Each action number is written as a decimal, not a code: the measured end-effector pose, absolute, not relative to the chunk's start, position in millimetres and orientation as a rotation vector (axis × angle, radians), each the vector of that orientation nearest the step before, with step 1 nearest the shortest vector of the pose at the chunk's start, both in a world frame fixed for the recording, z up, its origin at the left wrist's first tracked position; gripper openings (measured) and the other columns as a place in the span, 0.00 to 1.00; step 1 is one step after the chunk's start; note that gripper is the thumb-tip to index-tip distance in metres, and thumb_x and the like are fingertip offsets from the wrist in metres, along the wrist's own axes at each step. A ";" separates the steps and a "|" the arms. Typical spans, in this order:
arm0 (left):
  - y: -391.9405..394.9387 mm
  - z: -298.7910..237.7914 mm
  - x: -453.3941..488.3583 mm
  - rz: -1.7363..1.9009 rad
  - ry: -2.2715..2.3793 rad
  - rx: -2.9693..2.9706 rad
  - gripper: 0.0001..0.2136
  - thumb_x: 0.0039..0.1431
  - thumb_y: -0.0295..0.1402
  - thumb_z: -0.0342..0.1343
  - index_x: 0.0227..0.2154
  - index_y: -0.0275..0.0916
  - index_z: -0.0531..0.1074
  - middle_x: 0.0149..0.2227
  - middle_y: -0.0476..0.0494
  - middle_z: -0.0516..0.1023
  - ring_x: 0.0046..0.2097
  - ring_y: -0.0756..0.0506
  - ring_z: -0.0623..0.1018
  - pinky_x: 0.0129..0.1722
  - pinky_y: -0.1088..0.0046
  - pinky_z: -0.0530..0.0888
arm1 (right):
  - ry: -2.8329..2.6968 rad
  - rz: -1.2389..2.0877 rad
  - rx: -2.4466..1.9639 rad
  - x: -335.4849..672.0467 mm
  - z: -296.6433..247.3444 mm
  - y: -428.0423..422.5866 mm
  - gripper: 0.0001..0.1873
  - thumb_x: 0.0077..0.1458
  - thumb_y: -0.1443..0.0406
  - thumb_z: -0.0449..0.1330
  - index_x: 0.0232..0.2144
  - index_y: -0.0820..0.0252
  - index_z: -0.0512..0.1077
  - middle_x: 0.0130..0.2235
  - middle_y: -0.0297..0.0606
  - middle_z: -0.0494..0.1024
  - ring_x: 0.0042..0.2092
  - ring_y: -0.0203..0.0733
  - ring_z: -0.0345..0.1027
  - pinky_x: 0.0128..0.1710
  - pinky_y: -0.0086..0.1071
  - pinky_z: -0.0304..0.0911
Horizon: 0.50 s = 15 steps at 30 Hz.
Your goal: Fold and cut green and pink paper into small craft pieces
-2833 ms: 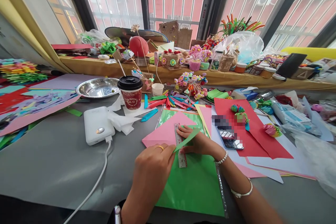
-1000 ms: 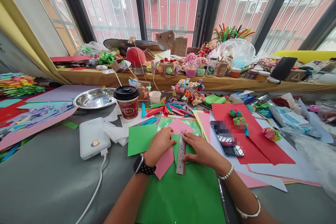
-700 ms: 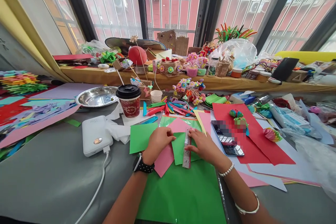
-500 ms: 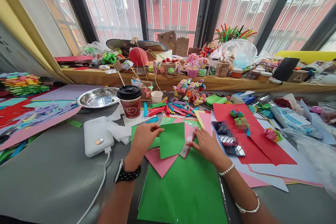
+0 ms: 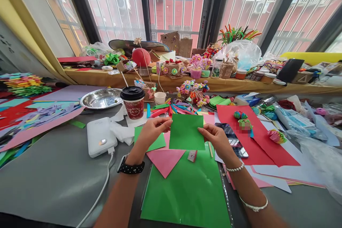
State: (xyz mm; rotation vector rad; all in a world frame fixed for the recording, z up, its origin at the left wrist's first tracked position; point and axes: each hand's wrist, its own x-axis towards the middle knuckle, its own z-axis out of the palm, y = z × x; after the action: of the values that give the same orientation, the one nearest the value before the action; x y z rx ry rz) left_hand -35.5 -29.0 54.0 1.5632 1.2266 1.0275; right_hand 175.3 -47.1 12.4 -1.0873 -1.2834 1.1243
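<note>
A square sheet of green paper [image 5: 187, 132] is held up between both hands. My left hand [image 5: 153, 131] pinches its left edge, and my right hand [image 5: 216, 138] pinches the right edge. Behind and below it lie another green piece of paper [image 5: 153, 143] and a pink paper [image 5: 165, 162] with one corner pointing toward me. A ruler [image 5: 192, 156] shows only its near end, the rest being hidden by the held sheet. Underneath everything is a large green sheet [image 5: 184, 192] in a clear plastic sleeve.
On the left stand a lidded paper cup [image 5: 133, 105], a white power bank [image 5: 100, 137] with a cable, and a metal plate [image 5: 88, 101]. To the right, a phone [image 5: 236, 144] rests beside red paper [image 5: 278, 149]. Craft flowers [image 5: 194, 91] sit at the back.
My right hand has left the ruler and now grips the green square's right edge. The square has moved up and right, and it faces me more squarely.
</note>
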 end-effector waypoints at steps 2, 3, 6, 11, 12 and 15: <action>-29.5 50.2 -32.3 0.985 1.214 1.546 0.15 0.42 0.40 0.54 0.31 0.35 0.70 0.30 0.47 0.72 0.30 0.50 0.71 0.32 0.74 0.69 | -1.239 1.106 -1.086 176.3 12.3 -47.0 0.13 0.40 0.57 0.59 0.20 0.62 0.65 0.18 0.26 0.62 0.20 0.28 0.55 0.19 0.23 0.56; -30.0 48.2 -30.9 0.945 1.210 1.552 0.14 0.41 0.40 0.54 0.30 0.36 0.70 0.29 0.48 0.72 0.29 0.51 0.71 0.31 0.75 0.69 | -1.223 1.101 -1.084 176.5 12.2 -46.9 0.13 0.40 0.58 0.59 0.20 0.62 0.65 0.18 0.27 0.62 0.21 0.28 0.55 0.20 0.23 0.56; -30.9 42.9 -27.1 0.797 1.183 1.599 0.12 0.42 0.41 0.53 0.20 0.36 0.67 0.19 0.53 0.65 0.24 0.52 0.68 0.24 0.77 0.66 | -1.195 1.079 -1.081 176.6 11.5 -46.7 0.13 0.41 0.58 0.59 0.19 0.61 0.64 0.19 0.27 0.62 0.22 0.28 0.56 0.21 0.22 0.56; -24.3 41.4 -21.4 0.702 1.085 1.601 0.15 0.40 0.41 0.53 0.12 0.38 0.57 0.14 0.57 0.55 0.20 0.54 0.64 0.21 0.78 0.63 | -1.167 1.132 -1.086 177.9 10.5 -45.0 0.16 0.42 0.58 0.58 0.34 0.59 0.68 0.27 0.30 0.70 0.26 0.30 0.62 0.23 0.23 0.58; -22.1 41.9 -20.1 0.703 1.065 1.600 0.15 0.40 0.41 0.54 0.12 0.38 0.56 0.14 0.57 0.54 0.20 0.54 0.63 0.21 0.79 0.62 | -1.155 1.132 -1.094 178.4 10.4 -44.5 0.17 0.42 0.58 0.58 0.36 0.58 0.67 0.29 0.31 0.71 0.27 0.31 0.62 0.23 0.23 0.58; -16.1 41.0 -15.1 0.716 1.014 1.597 0.14 0.40 0.38 0.54 0.11 0.37 0.57 0.14 0.57 0.55 0.20 0.55 0.60 0.20 0.79 0.60 | -1.151 1.125 -1.082 180.4 9.7 -42.7 0.17 0.44 0.59 0.56 0.38 0.58 0.67 0.32 0.33 0.72 0.30 0.34 0.65 0.25 0.24 0.60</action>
State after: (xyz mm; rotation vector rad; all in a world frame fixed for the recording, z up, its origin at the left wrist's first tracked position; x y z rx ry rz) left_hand -15.1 -16.1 41.0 1.5970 1.0143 0.7156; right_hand 180.4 -42.7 9.7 -1.0824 -1.1509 1.1248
